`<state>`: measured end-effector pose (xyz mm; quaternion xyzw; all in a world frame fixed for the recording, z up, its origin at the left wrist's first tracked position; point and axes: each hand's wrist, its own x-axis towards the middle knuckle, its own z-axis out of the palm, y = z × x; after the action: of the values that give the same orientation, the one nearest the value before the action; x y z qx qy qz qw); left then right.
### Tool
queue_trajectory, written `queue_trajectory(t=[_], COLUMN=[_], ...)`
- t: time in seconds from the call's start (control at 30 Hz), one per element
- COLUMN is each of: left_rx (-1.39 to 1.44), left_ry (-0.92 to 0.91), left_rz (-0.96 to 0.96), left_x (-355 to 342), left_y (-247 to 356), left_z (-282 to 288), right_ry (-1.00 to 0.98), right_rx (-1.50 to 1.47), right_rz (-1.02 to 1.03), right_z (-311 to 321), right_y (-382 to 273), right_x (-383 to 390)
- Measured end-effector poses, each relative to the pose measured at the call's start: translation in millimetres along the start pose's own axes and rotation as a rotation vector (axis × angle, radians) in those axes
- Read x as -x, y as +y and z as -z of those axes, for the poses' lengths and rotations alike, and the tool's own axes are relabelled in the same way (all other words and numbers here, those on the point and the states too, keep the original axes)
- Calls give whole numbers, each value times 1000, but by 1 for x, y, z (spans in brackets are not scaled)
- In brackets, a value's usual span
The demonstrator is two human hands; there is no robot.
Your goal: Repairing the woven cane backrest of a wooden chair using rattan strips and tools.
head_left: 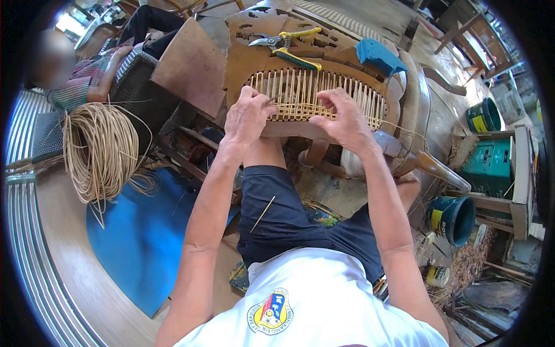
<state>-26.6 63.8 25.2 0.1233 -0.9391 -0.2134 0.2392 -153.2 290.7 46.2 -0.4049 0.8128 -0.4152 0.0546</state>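
While left hand [245, 118] bends fingers together at left end of cane panel [300, 92], thin dark piece [273, 100] at tips, grip uncertain from here, right hand [347, 117] curls half open, nothing seen held. Panel lies beneath both. Cross-weaving looks in hand; next move seems to call for even strand tension. Beyond hands: pruning shears [284, 42], blue pad [380, 56]. Well left: cane coil [101, 153].

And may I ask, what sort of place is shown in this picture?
Probably a furniture workshop where cane is woven, judging by the carved wooden panel with its partly woven lattice, the pruning shears, and the large coil of cane-like strands.
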Motion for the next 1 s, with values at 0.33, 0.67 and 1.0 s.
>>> queue_trajectory(t=[0.33,0.67,1.0], left_rx=[115,114,166], left_ry=[-144,-74,-86], left_rz=[73,-104,-75], left_x=[1,7,13], left_y=[-8,-31,-31], left_z=[-5,-13,-10], right_ry=[-177,-230,-283], right_rx=[353,319,89], right_rz=[65,60,39], right_z=[-25,-24,-11], right_y=[-4,1,16], right_x=[-12,-31,-14])
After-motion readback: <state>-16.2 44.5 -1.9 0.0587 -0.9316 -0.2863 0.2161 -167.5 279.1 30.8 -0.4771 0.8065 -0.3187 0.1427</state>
